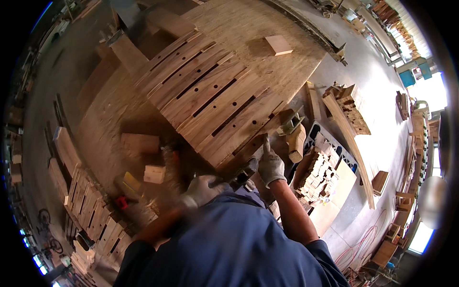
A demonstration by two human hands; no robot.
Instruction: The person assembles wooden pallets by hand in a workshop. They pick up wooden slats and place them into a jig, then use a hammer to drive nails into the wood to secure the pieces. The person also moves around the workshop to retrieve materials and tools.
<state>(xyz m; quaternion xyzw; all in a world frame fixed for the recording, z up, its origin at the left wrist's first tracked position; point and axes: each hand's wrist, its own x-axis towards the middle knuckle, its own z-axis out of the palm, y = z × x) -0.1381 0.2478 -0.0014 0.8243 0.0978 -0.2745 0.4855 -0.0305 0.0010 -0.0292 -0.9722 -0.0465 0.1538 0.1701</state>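
Note:
A slatted wooden panel with long dark slots and round holes lies across the worktable in front of me. My right hand, in a pale glove, is at its near right edge. Its index finger stretches out along the wood, and I see nothing held in it. Lower and to the left is my left hand, gloved and smeared by motion, its fingers curled round a dark tool. The tool lies between my hands, partly hidden by my body, and its kind does not show. Right of the panel is a rounded wooden piece.
Small wooden blocks lie left of my hands, near a red object. A crate of short wood offcuts stands to the right, beside a long board. Another slatted panel is at lower left. A flat block lies on the far tabletop.

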